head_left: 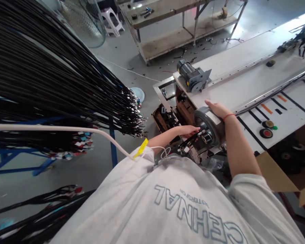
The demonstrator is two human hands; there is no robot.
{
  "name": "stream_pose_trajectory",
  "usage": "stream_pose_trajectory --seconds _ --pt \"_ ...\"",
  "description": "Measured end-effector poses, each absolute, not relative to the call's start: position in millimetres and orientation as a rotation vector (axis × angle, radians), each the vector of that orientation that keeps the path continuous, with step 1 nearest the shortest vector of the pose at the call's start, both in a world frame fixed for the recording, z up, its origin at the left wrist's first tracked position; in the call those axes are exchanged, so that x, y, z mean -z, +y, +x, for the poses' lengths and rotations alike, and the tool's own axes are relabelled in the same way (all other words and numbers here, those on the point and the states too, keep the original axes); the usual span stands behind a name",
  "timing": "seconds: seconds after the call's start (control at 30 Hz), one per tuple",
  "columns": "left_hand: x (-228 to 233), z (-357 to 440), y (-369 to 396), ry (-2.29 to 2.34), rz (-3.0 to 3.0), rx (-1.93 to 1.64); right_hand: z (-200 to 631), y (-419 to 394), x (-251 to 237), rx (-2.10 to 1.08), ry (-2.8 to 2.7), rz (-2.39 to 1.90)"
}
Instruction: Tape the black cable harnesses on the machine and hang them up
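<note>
A round grey motor (210, 126) with a black centre sits at the near end of a white conveyor bench (246, 84). My right hand (217, 109) rests on top of the motor, gripping its rim. My left hand (188, 130) reaches to the motor's face, fingers on the black wires (189, 141) that hang from it. A red string circles my right wrist. My grey shirt fills the lower part of the view.
A big bundle of black cables (53, 78) hangs on a blue rack at left. A grey gear motor (193, 78) sits on the bench end. A cardboard box (289, 169) of black parts stands at right. A wooden table (167, 20) is behind.
</note>
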State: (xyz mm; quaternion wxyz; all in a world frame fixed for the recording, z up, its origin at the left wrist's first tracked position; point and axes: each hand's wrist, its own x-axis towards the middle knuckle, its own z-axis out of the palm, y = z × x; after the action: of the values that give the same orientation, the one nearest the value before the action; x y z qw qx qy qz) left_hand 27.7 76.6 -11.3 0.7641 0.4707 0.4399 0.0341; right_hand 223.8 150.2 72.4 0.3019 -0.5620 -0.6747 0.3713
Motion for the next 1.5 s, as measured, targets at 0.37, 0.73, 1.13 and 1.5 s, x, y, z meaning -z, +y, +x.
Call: stream_pose_trajectory --seconds 0.37,0.73,1.13,1.5 --pt "-63 32 68 1.365 2.096 0.105 311 -30 12 -0.596 -1.242 -2.653" --pt "-78 8 88 1.48 2.085 0.118 201 -57 -47 -2.35 -0.955 -0.811" --pt "-49 13 86 1.355 2.401 0.295 244 -102 -30 -1.299 -0.98 -1.652" --pt "-22 37 83 1.618 2.467 0.419 282 -28 -46 -0.312 -1.244 -2.139"
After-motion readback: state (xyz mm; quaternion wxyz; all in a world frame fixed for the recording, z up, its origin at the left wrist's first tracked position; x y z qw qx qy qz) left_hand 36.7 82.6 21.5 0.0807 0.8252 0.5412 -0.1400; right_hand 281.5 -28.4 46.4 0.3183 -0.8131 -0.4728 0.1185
